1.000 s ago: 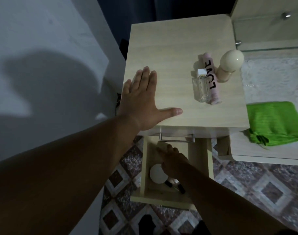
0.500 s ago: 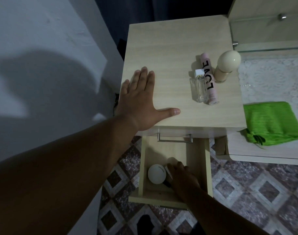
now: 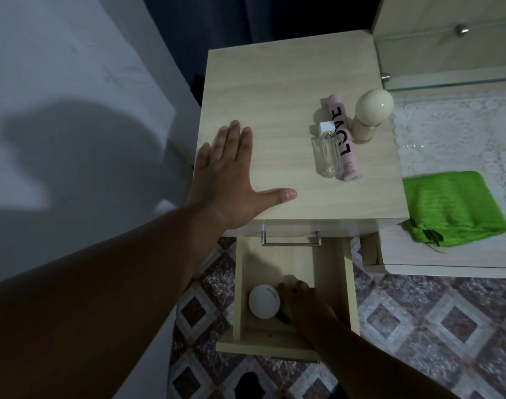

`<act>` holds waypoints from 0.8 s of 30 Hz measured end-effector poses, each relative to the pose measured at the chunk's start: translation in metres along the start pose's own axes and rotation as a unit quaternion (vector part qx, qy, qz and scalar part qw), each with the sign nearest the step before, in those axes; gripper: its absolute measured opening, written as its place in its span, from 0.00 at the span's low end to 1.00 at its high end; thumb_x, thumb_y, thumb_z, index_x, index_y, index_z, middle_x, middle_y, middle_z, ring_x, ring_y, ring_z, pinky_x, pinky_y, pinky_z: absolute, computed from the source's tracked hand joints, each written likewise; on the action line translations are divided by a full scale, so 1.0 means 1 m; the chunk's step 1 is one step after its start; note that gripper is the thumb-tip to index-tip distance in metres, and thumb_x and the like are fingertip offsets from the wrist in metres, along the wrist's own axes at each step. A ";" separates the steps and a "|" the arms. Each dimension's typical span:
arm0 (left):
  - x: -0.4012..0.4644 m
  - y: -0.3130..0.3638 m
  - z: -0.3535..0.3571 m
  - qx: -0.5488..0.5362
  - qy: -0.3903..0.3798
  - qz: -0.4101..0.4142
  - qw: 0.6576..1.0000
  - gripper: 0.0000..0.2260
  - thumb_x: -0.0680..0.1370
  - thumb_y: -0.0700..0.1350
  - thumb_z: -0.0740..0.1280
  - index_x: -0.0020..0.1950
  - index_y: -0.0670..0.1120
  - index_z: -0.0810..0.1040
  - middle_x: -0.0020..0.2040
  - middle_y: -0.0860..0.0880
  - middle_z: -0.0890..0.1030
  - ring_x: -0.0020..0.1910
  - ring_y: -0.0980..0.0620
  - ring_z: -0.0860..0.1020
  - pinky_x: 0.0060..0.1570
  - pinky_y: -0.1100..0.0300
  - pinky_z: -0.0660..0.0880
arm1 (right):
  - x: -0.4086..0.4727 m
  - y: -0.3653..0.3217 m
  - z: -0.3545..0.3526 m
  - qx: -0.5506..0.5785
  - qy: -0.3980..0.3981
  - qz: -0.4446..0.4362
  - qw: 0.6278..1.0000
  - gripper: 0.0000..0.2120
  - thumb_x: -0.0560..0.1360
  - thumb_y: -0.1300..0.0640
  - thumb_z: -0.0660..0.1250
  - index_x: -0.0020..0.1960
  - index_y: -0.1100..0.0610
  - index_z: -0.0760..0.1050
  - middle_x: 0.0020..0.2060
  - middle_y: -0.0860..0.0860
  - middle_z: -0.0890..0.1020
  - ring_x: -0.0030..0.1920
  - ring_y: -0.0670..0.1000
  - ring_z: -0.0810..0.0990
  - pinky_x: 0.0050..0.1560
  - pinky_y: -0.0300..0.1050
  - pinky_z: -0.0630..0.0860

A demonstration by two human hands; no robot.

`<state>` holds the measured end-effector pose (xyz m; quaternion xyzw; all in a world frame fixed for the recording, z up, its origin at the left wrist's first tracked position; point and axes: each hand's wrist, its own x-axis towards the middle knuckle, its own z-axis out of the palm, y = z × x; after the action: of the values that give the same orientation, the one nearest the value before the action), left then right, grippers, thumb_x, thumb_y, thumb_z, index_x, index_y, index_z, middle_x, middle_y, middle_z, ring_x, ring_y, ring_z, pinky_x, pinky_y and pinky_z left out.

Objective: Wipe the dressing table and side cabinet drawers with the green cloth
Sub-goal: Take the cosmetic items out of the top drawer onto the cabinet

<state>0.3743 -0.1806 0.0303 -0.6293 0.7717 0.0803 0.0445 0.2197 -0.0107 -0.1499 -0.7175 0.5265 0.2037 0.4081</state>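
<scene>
Floor [image 3: 447, 326]: patterned tiles, diamonds in brown, grey and white, showing under and around the furniture.

Side cabinet [image 3: 274, 96]: pale wood-grain laminate, flat square top, standing just beside the dressing table [image 3: 413, 254], which is sitting lower on the right. A white lace mat [image 3: 453, 133] is covering the table top.

Lower drawer [image 3: 332, 272]: same pale laminate, pulled well out, open box shape. Above it a closed drawer front is carrying a straight metal bar handle [image 3: 291, 240].

Green cloth [image 3: 453, 208]: ribbed, towel-like, folded into a rough rectangle, lying on the table near its front edge, touching the lace mat, untouched by either hand.

Left hand [image 3: 228, 182]: lying flat, palm down, on the front-left corner of the cabinet top, fingers straight and together, thumb spread wide to the right.

Right hand [image 3: 306, 303]: reaching down inside the open drawer, fingers curling over small dark items at the bottom; cannot tell whether it is actually gripping anything.

Cream bottle with a smooth egg-shaped cap [image 3: 372, 110], standing upright at the cabinet's right edge. Pink tube [image 3: 342, 133] with black lettering, lying flat beside it. Clear glass bottle [image 3: 328, 154], rectangular with a white cap, lying against the tube.

White round lid [image 3: 264, 301], matte, sitting in the drawer just left of the right hand.
</scene>
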 end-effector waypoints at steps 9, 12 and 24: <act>-0.001 -0.001 0.000 -0.008 -0.004 0.001 1.000 0.59 0.61 0.84 0.45 0.81 0.49 0.36 0.81 0.49 0.35 0.80 0.51 0.35 0.78 0.46 0.40 | -0.003 0.012 0.005 0.217 0.100 0.043 0.970 0.34 0.79 0.66 0.63 0.79 0.49 0.54 0.63 0.55 0.73 0.54 0.49 0.78 0.53 0.43 0.79; -0.001 -0.001 0.000 -0.011 -0.005 0.001 1.000 0.59 0.61 0.84 0.45 0.81 0.49 0.36 0.81 0.49 0.35 0.80 0.52 0.35 0.78 0.46 0.40 | -0.013 0.016 -0.007 0.367 0.091 0.048 0.924 0.18 0.83 0.62 0.58 0.70 0.47 0.66 0.46 0.55 0.79 0.38 0.48 0.80 0.35 0.44 0.80; 0.001 -0.002 0.002 -0.024 -0.004 0.002 1.000 0.61 0.58 0.86 0.41 0.81 0.50 0.34 0.80 0.50 0.31 0.78 0.53 0.31 0.77 0.47 0.37 | -0.112 -0.014 -0.134 0.541 0.105 -0.113 0.826 0.35 0.76 0.66 0.70 0.67 0.28 0.66 0.41 0.45 0.79 0.44 0.51 0.80 0.55 0.58 0.81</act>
<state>0.3758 -0.1817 0.0280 -0.6285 0.7705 0.1013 0.0329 0.1731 -0.0507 0.0143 -0.4530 0.5068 -0.2381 0.6937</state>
